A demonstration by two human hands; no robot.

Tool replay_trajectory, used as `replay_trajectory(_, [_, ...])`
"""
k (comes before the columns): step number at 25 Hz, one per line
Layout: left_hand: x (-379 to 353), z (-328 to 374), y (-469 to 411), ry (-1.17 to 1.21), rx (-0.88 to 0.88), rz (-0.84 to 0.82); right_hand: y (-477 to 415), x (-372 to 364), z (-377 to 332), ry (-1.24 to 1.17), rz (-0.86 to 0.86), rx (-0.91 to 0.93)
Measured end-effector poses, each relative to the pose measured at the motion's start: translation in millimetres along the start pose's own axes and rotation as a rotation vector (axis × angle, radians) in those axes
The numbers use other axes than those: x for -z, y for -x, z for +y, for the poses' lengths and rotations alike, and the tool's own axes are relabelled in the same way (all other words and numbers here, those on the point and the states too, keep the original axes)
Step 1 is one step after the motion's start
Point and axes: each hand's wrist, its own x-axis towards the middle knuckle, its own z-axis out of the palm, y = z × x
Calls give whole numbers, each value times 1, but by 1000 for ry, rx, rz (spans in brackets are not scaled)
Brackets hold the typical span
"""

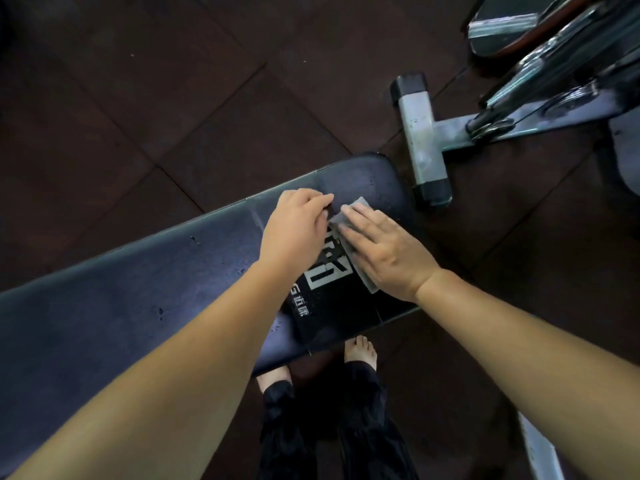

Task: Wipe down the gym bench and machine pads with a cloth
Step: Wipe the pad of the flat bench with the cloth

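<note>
While the right hand (384,251) lies flat, fingers straight and spread, it presses the grey cloth (358,205) onto the gym bench (138,289) near the bench's right end, beside the white printed logo (329,271). Left hand (296,230): fingers curled, tips at the cloth's left edge; cannot tell whether they pinch the edge or only touch the pad. Cloth noted as thin, limp and folded to a narrow strip; judged light, with no stiffness of its own, likely to bunch or slide under the palm unless held down across its whole width. Best hold: flat palm on the middle, with the other hand pinning a corner if it creeps. Bench upholstery looks smooth and slightly glossy, with small nicks; judged firm padding, heavy and steady, so pressure can be applied freely. Left stretch of pad appears not yet covered. Steel machine foot (420,133) stands on the dark floor tiles (173,81) just beyond the bench's far right end.
</note>
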Motion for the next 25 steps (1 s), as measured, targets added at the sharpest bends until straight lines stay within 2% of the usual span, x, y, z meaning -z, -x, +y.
replay_trajectory(2, [2,-31,17,-163,-32,70,-16,-10,-4,74,-95,-66])
replay_trajectory(5, [4,-65,34,-311,9,12,-21,-23,-21,113,-127,-218])
replay_trajectory(9, [11,-86,47,-347,43,-42,-30,-15,-5,125,-157,-298])
replay_trajectory(13, [13,-91,47,-372,30,-68,-92,-2,-2,53,-75,-601])
replay_trajectory(14, [12,-91,47,-375,32,-72,-95,-5,-13,43,-75,-595])
replay_trajectory(17, [13,-92,48,-357,17,-70,-46,-17,-46,94,-159,-408])
replay_trajectory(19, [13,-94,49,-351,11,-73,-7,-17,-37,89,-177,-387])
replay_trajectory(21, [11,-93,49,-356,18,-75,-11,-12,-7,91,-158,-528])
replay_trajectory(23, [9,-92,48,-366,22,-78,-51,-3,13,63,-63,-721])
replay_trajectory(25, [9,-92,49,-368,21,-73,-95,-5,-7,59,-6,-756])
